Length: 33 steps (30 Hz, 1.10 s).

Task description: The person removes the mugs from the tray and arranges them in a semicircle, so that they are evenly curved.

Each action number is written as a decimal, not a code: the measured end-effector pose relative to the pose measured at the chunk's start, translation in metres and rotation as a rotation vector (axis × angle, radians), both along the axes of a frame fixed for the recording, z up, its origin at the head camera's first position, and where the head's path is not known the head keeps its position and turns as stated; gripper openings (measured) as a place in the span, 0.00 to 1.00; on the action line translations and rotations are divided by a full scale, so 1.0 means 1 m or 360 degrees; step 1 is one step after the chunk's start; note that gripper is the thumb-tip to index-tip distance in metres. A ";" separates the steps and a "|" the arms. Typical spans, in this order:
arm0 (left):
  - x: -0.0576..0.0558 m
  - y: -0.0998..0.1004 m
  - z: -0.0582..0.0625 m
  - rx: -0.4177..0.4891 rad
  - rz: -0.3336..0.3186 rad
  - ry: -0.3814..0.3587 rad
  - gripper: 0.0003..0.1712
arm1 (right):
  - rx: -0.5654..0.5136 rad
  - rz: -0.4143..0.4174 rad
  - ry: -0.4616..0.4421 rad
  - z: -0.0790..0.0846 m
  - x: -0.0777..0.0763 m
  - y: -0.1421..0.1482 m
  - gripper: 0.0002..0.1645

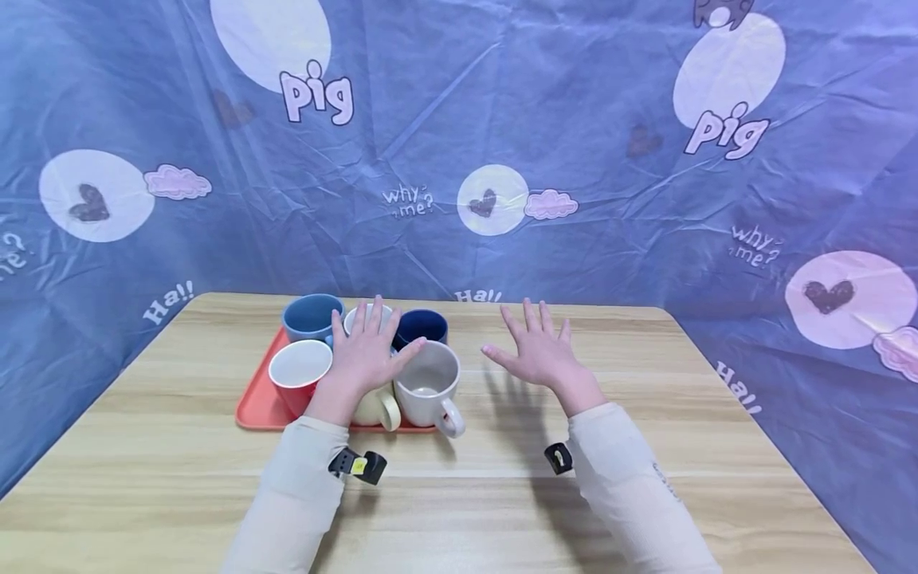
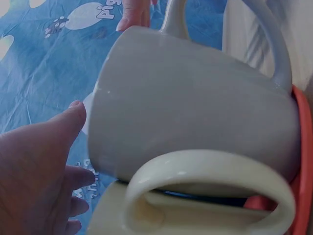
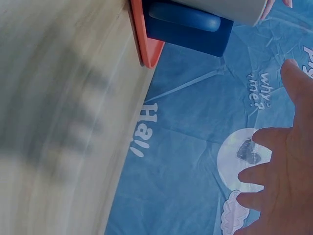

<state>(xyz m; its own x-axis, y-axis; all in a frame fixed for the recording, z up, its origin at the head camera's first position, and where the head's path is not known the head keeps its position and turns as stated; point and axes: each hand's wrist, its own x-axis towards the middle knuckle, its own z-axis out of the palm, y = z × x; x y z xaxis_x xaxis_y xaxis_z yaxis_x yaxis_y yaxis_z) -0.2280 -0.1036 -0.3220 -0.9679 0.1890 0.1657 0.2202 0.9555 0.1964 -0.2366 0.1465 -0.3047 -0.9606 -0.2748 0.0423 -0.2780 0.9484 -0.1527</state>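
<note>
Blue cloth (image 1: 610, 199) hangs behind your wooden table (image 1: 445, 510). On the coral tray (image 1: 256, 405), at your eleven o'clock, stand the grey mug (image 1: 429, 379) at four, cream mug (image 1: 368, 410) six, red mug (image 1: 297, 375) eight, slate-blue mug (image 1: 310, 317) ten, white mug (image 1: 351, 321) twelve, navy mug (image 1: 423, 328) two. With six aboard, work seems either finished or unstarted. Grey and red look empty. Your left hand (image 1: 366, 359) spreads wide above, holding nothing; your right hand (image 1: 539, 355), likewise spread and empty, hovers at three.
</note>
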 end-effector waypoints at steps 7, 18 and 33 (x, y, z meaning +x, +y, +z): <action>0.000 -0.006 0.011 0.0014 0.0002 -0.0006 0.47 | 0.0017 0.0024 0.0073 0.013 -0.003 -0.002 0.48; 0.000 -0.023 0.024 0.0039 -0.0010 0.0003 0.49 | -0.0074 0.0000 0.0194 0.028 0.004 -0.008 0.47; 0.014 -0.068 0.025 0.0249 0.0040 0.0110 0.47 | -0.0351 0.0115 0.0519 0.015 0.029 -0.029 0.42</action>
